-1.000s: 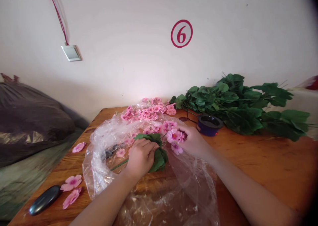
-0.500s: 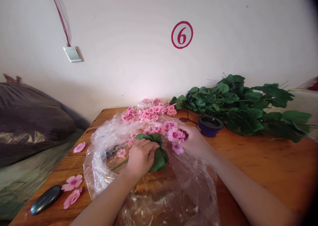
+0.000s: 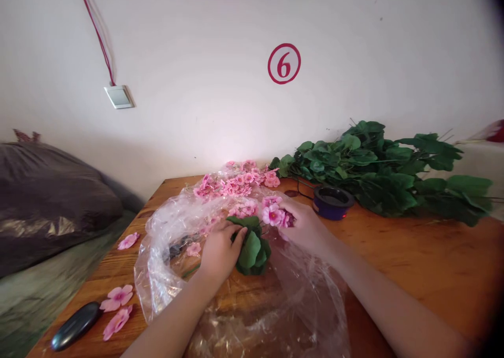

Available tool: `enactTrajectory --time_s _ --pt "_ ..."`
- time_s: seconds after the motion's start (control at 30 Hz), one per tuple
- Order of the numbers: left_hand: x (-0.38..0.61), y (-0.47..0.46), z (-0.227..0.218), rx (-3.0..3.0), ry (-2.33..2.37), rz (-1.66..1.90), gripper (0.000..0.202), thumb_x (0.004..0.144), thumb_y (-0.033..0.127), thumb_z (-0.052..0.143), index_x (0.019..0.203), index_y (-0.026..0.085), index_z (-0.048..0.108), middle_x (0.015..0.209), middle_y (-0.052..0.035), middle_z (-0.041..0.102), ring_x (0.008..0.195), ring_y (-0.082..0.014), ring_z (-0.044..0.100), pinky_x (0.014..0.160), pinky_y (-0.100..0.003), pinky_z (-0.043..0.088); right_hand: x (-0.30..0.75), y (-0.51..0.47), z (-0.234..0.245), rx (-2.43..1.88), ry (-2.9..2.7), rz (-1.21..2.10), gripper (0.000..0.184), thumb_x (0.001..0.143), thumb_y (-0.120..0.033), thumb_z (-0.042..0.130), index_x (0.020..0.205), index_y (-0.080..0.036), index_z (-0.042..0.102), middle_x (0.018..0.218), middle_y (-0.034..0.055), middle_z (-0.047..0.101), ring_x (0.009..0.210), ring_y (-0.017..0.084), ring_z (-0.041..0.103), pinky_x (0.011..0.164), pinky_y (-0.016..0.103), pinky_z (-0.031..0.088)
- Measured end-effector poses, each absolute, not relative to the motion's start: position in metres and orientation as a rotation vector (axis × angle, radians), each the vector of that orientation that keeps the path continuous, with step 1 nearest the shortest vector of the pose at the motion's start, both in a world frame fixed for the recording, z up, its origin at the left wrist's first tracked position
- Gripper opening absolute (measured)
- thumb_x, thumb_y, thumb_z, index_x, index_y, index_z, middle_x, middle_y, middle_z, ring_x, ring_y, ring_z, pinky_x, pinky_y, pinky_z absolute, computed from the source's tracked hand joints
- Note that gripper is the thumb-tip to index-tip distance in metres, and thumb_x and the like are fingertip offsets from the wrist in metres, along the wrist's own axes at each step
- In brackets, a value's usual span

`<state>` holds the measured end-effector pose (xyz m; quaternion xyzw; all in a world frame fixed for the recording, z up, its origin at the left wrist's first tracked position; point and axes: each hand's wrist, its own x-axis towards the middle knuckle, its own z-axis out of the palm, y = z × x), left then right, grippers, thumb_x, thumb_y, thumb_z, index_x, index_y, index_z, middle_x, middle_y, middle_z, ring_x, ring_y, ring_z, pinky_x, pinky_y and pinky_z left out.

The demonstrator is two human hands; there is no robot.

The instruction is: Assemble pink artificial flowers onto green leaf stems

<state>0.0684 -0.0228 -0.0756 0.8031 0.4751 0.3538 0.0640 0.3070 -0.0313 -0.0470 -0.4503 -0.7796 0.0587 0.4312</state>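
Snugly, the left hand [image 3: 222,253] closes around a bunch of green artificial leaves [image 3: 252,253], while the right hand [image 3: 303,227] pinches pink artificial blossoms [image 3: 273,215], both over a clear plastic bag [image 3: 157,258] on a wooden table [image 3: 425,258]. Beyond the bag, loose blossoms [image 3: 236,187] and leafy stems [image 3: 378,174] lie against a white wall [image 3: 197,85], a dark bowl [image 3: 333,202] beside them; left of it, a dark cushion [image 3: 51,200].

Your left hand [image 3: 220,254] curled shut, just beside your right hand [image 3: 306,228], its fingers [image 3: 286,209] pinched together.
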Motion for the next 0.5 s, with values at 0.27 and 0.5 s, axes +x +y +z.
enactTrajectory --time_s 0.27,0.5 --pt "0.072 -0.027 -0.075 2.486 1.345 1.032 0.029 0.097 0.036 0.048 0.078 0.018 0.063 0.083 -0.0055 0.062 0.085 -0.0205 0.058 0.076 -0.033 0.046 0.308 -0.024 -0.059 -1.065 -1.97 -0.101 0.04 0.076 -0.01 0.058 0.113 -0.022 0.06 0.12 0.0103 0.064 0.116 0.027 0.059 0.101 0.044 0.047" --pt "0.075 -0.027 -0.083 2.439 1.443 1.02 0.024 0.091 0.034 0.056 0.072 0.02 0.055 0.075 -0.003 0.06 0.077 -0.0201 0.057 0.066 -0.03 0.042 0.303 -0.027 -0.055 -1.06 -2.005 -0.155 0.039 0.075 -0.011 0.058 0.113 -0.023 0.06 0.123 0.0114 0.061 0.12 0.029 0.056 0.103 0.048 0.046"
